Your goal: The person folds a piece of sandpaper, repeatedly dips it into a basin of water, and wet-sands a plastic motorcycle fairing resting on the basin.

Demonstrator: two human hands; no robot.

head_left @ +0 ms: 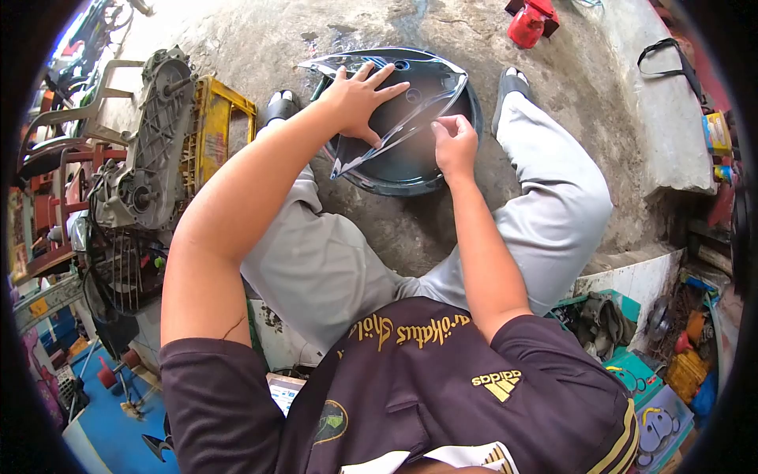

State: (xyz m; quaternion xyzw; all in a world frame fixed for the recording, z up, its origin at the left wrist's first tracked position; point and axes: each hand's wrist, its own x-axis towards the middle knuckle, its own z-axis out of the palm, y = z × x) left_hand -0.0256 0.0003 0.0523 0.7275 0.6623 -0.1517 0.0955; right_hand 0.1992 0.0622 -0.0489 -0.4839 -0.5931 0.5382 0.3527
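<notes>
A glossy dark panel with pointed corners and pale edges (412, 115) lies across a round dark basin (403, 189) on the floor between the person's feet. My left hand (363, 101) rests palm down on the panel's left part, fingers spread and thumb near its lower edge. Close to the panel's lower right edge is my right hand (455, 146), its fingers curled and thumb and forefinger pressed together. Whatever may be between those fingertips is too small to tell.
A metal engine casing (162, 134) and a yellow crate (209, 130) stand at the left. Near the top right sits a red object (529, 25). A concrete ledge (663, 103) runs along the right, with green trays (624, 308) of parts lower down.
</notes>
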